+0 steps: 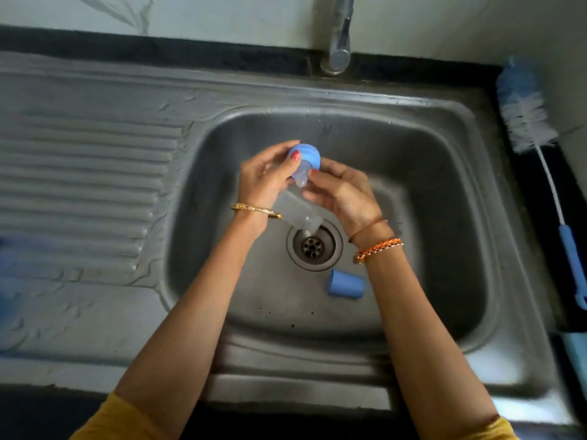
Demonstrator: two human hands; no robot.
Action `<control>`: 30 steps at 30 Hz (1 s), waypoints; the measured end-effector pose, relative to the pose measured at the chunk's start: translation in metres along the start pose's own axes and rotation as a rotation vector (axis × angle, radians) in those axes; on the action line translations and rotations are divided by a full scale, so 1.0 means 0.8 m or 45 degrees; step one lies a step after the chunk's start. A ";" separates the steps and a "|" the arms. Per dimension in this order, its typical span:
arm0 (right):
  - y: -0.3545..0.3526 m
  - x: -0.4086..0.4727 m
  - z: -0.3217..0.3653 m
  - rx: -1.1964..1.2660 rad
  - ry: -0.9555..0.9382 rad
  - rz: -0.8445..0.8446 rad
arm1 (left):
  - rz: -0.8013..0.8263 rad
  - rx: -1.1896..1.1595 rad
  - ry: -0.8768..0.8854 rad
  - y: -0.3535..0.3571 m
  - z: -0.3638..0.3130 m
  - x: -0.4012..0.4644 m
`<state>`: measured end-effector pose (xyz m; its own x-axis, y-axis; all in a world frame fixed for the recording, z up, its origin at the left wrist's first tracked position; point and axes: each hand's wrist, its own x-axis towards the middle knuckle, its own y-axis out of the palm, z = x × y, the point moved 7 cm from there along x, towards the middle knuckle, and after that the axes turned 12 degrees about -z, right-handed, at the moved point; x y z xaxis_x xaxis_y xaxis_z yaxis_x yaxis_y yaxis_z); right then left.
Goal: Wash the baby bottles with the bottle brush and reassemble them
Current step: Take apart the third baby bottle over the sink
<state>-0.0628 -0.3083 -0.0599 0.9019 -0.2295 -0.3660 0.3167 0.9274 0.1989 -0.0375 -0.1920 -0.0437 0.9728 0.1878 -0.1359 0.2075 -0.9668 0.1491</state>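
Hands over the sink [444,128], your left hand [263,182] grasping the blue ring [305,154] and clear bottle [295,211], your right hand [343,192] pinching the teat [301,181], brush [527,122] on the worktop [540,185].

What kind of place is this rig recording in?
Most likely a home kitchen sink area. A steel sink with a ribbed drainboard sits under a tap by a tiled wall, and a bottle brush lies on the dark counter to the right.

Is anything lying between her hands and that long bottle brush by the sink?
Nothing visible blocks it. The blue-and-white bristled bottle brush lies alone on the dark counter right of the steel sink, but both hands are occupied with the blue ring with teat.
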 end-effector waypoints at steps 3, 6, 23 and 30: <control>-0.012 0.004 -0.003 -0.216 -0.128 -0.175 | 0.037 0.063 -0.069 0.004 0.009 0.002; -0.020 0.003 0.003 -0.378 -0.323 -0.361 | 0.059 0.043 -0.107 0.012 0.010 0.000; -0.034 -0.006 0.027 -0.551 -0.594 -0.531 | 0.164 0.064 -0.015 0.034 0.011 -0.018; -0.028 -0.001 0.020 -0.258 -0.320 -0.089 | 0.153 0.023 0.003 0.033 0.012 -0.018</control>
<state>-0.0661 -0.3333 -0.0498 0.9322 -0.3372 -0.1316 0.3385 0.9409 -0.0129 -0.0468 -0.2220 -0.0471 0.9907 0.0704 -0.1161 0.0872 -0.9854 0.1463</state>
